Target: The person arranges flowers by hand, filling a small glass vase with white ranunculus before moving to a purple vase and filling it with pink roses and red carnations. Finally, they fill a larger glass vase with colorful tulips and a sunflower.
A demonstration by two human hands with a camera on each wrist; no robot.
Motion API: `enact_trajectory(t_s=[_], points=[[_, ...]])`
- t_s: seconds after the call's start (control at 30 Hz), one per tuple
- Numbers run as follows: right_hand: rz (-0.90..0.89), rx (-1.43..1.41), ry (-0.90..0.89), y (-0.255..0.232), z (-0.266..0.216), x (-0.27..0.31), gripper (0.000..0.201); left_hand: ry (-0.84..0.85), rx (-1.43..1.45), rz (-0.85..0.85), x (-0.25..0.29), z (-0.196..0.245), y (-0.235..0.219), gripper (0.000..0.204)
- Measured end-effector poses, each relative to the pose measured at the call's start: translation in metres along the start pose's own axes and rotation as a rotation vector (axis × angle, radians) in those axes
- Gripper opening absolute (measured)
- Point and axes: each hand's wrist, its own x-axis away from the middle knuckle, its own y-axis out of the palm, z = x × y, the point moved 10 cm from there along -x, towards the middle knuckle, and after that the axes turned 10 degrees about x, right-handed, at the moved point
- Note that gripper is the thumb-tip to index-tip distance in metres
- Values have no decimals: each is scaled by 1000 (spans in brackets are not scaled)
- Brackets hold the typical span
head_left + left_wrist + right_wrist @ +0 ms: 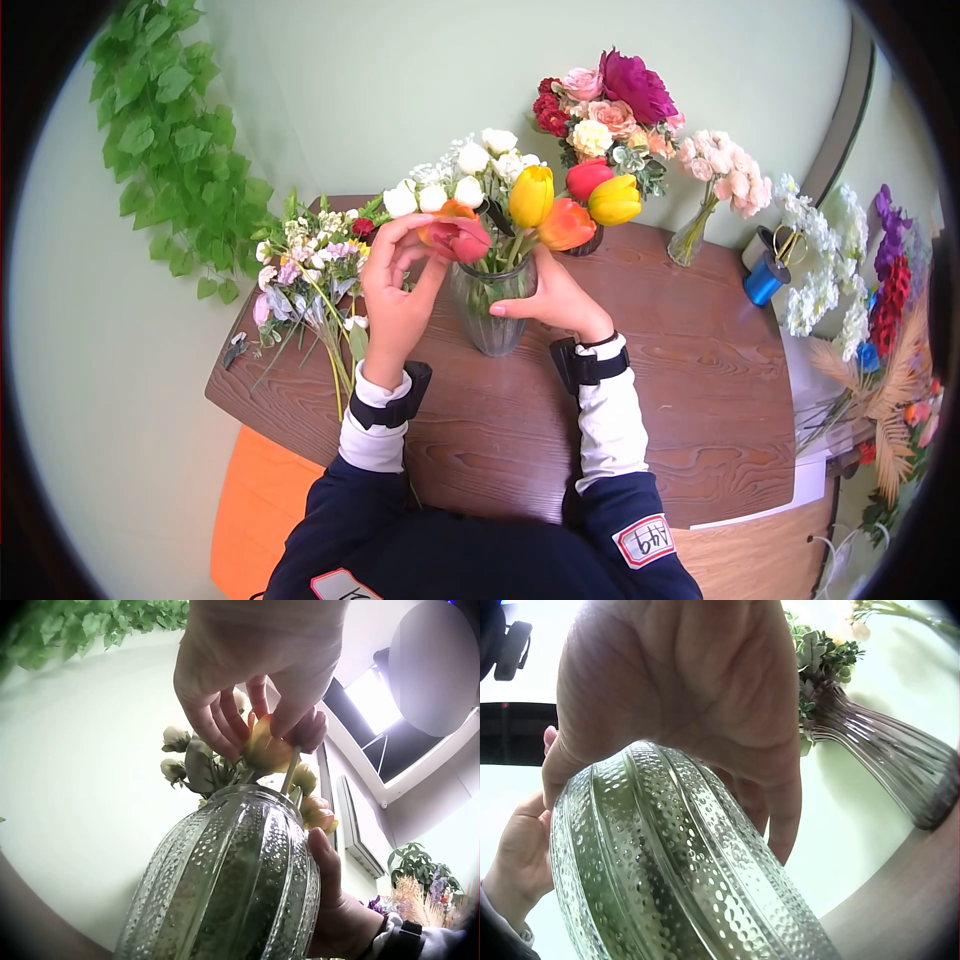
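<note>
A ribbed, dotted clear glass vase (490, 335) stands on the table before me, holding tulips and white roses (432, 198). My right hand (562, 295) grips the vase below its rim, thumb across the near side and fingers round the far side. At the mouth of the vase, my left hand (392, 285) pinches an orange tulip (266, 750) by its head between thumb and fingers. A pinkish-red tulip (458, 240) sits right beside the thumb. Yellow tulips (531, 196) and another orange tulip (566, 225) lean toward the right.
Loose mixed flowers (320, 260) lie at the table's left. Behind the vase stands a bouquet of roses and a purple bloom (638, 88). Pale pink flowers (735, 175) fill a smaller vase, with a blue spool (765, 280) farther right. Green leaves (170, 130) hang on the wall.
</note>
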Motion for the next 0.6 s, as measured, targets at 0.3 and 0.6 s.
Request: enact_trajectory(t_s=[0.3,0.6], points=[[-33,-36,67,3,1,2,99,121,-399,-39,1,10,12,47],[32,-148,36,4,9,2,83,69,-340,39,2,8,9,42]])
